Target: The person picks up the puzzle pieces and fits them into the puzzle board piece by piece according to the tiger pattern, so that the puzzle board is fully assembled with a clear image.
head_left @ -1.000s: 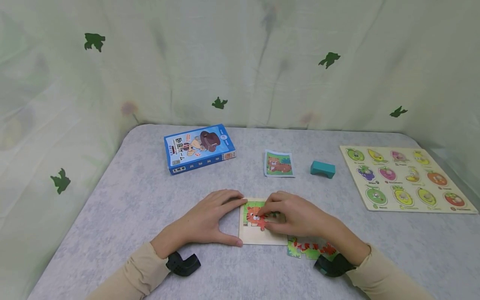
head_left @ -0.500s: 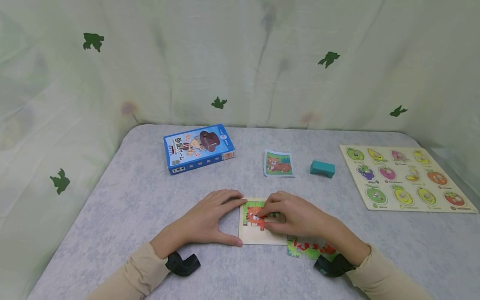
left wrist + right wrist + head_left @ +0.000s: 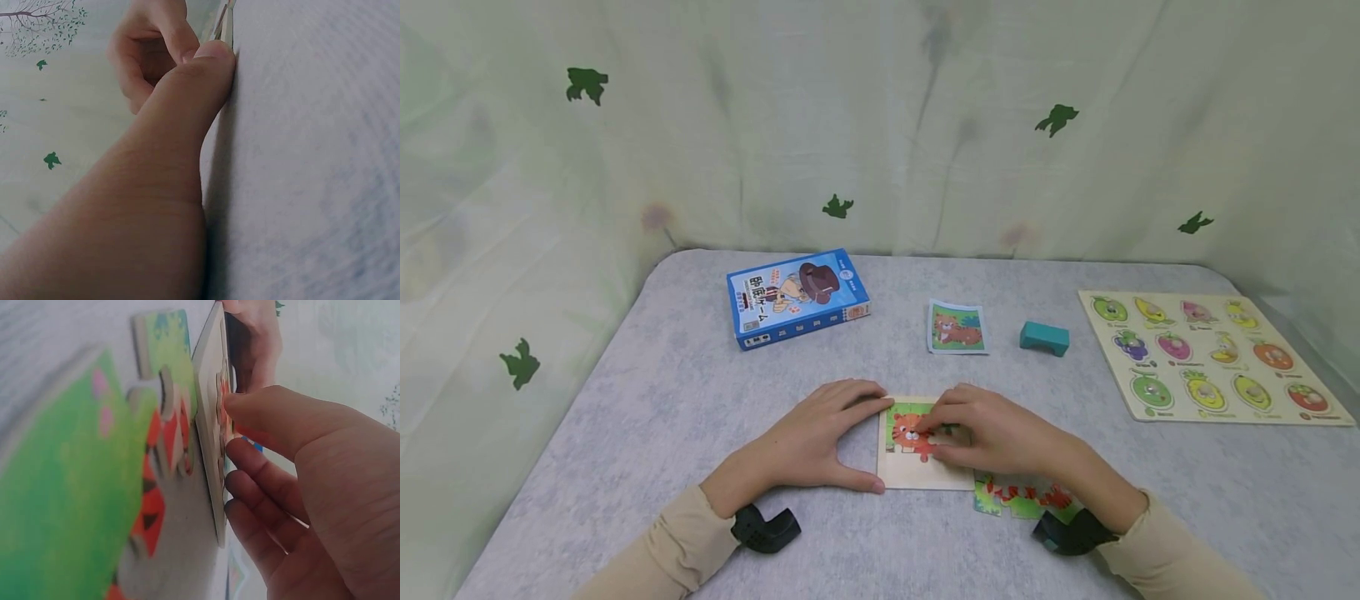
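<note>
A small square wooden puzzle board [image 3: 917, 477] lies in front of me, its upper part filled with pieces showing an orange tiger's face [image 3: 904, 433] on green. My left hand [image 3: 820, 437] rests at the board's left edge, index fingertip at the upper corner and thumb at the lower one. Over the board's right half, my right hand [image 3: 988, 432] pinches a puzzle piece [image 3: 227, 415] between thumb and fingers, down at the board's surface. The hand mostly hides this piece in the head view. Loose pieces [image 3: 1026, 498] lie below the right wrist, touching or close to the board's corner.
Behind the board lie a tiger picture card [image 3: 957, 327] and a teal block [image 3: 1045, 337]. A blue game box [image 3: 799, 298] is at the back left. A fruit peg puzzle [image 3: 1217, 358] takes up the right side. A pale curtain [image 3: 880, 125] hangs behind the table.
The right wrist has shifted very slightly to the right. Both hands otherwise stay in place at the board, and the other things have not moved.
</note>
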{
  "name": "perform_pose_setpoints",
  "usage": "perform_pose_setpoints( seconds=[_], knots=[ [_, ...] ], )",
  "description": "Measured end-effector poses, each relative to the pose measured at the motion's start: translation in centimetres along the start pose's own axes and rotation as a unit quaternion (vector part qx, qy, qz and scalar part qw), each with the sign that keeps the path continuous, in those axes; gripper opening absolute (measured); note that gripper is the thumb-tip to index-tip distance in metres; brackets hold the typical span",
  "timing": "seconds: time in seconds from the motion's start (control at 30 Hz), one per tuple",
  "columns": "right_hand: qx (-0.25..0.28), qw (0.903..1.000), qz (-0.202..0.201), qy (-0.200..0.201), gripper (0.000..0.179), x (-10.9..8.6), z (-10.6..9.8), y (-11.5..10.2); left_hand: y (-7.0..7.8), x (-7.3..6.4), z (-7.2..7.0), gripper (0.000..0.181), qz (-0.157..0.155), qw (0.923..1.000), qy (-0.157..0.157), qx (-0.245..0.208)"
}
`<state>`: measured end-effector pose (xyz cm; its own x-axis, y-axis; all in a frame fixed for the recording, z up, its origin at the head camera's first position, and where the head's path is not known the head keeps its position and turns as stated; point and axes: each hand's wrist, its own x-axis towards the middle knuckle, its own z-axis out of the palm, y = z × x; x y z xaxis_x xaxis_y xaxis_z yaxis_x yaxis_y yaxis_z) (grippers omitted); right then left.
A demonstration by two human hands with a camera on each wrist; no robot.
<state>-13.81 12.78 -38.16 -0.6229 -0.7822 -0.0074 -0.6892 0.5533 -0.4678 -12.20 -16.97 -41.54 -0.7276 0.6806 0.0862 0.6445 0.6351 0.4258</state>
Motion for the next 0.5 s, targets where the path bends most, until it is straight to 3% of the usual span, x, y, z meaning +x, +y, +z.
perform_pose_setpoints(
  seconds=[0.5],
  knots=[
    [0.016,0.9996,-0.005,0.022,0.027,-1.8,-0.8,0.4,0.0,0.0,0.0,0.100,0.002,1.0000,0.002,-0.002]
  ],
)
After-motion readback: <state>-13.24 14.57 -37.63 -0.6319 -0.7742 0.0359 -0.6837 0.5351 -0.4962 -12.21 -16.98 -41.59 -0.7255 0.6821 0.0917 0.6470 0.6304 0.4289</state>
